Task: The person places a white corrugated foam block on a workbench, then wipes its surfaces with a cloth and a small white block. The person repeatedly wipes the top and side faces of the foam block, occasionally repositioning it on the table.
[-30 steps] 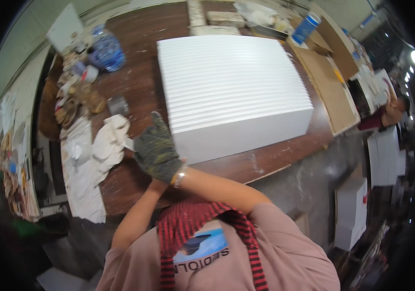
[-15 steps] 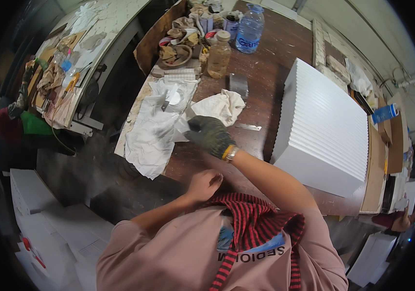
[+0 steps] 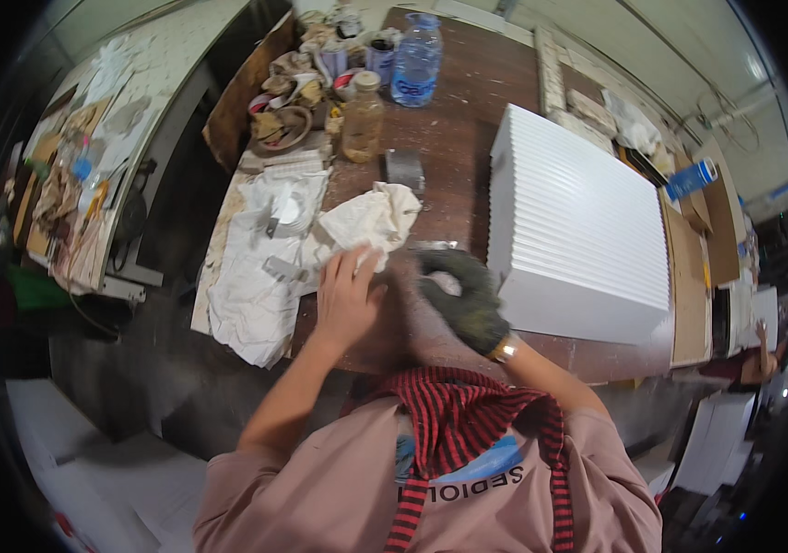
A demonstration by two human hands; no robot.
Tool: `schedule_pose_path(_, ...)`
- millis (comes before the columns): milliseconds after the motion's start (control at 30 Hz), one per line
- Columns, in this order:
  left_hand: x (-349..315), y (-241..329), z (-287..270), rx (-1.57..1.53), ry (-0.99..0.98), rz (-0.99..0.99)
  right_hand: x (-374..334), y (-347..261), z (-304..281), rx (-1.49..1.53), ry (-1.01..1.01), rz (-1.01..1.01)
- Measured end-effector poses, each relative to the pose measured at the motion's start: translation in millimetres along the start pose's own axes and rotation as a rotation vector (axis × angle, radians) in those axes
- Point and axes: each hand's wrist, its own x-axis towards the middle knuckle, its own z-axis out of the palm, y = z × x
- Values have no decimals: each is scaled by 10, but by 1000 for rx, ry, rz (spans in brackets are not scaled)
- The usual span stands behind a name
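My bare left hand (image 3: 350, 300) reaches over the near part of the table, fingers stretched out. Its fingertips are at the near edge of a crumpled off-white cloth (image 3: 371, 219) and seem to touch it. My right hand (image 3: 463, 304), in a dark glove with a yellow cuff, is curved with a gap between thumb and fingers. Just beyond it lies a thin metal strip (image 3: 438, 246), partly hidden by the glove. Left of my left hand, a flat grey piece (image 3: 283, 269) rests on crumpled white paper (image 3: 251, 300), with a white round item (image 3: 293, 217) further back.
A large white ribbed block (image 3: 583, 221) stands on the brown table's right side. At the back are a clear bottle (image 3: 417, 64), a jar of murky liquid (image 3: 362, 120), a bowl (image 3: 283, 129) and a dark grey block (image 3: 405, 172). Another cluttered table (image 3: 150, 120) is at the left.
My right hand has moved right, from the white paper to beside the metal strip, uncovering the flat grey piece. My left hand has come forward from my body to the cloth. The view has shifted.
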Motion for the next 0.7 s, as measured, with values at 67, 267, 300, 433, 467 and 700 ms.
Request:
schedule_pose_path(67,257,-136,213,190,-67,39,-424,82,-589,27,158,241)
schedule_pose_path(267,925,-217,347,-16,-167,-8,-1858,495,-1774,-46,748,634)
schedule_pose_path(300,997,-86,272,-451,-184,-282,-2100,572,-1920,-60,820,700)
schedule_pose_path(433,1399,701,-1,-1447,-340,-393,-2933,1060,-2525,6,996,793)
schedule_pose_path(467,1508,937,76,-1337,-422,-313,-3072,1255,-2710,-78,1000,768)
schedule_pose_path(700,1297,2509,1352,-44,-727,461,-3361,2519,-4073,-391,802,790)
